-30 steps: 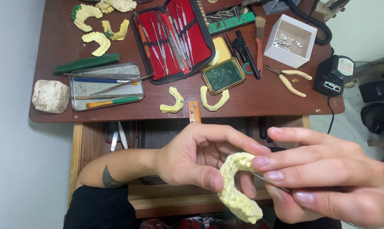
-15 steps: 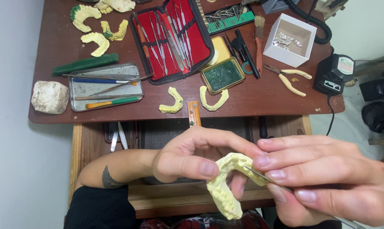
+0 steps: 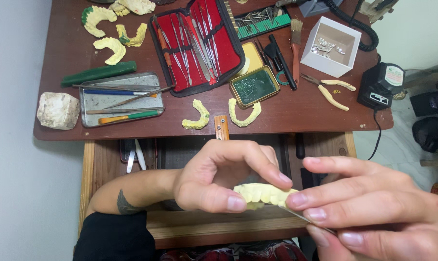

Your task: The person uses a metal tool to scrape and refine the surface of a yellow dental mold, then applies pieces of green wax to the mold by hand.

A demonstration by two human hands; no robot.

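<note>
Single view: head-worn camera, looking almost straight down over the near edge of a dark wooden tabletop (image 3: 296, 116), whose far edge is cut off by the top of the frame. Both hands sit very close to the lens, low in the frame: left hand (image 3: 219, 176) centred, right hand (image 3: 378, 212) cropped at the bottom right corner. The tabletop lies farther off, its left and right edges both in view, with floor visible beyond each.
</note>
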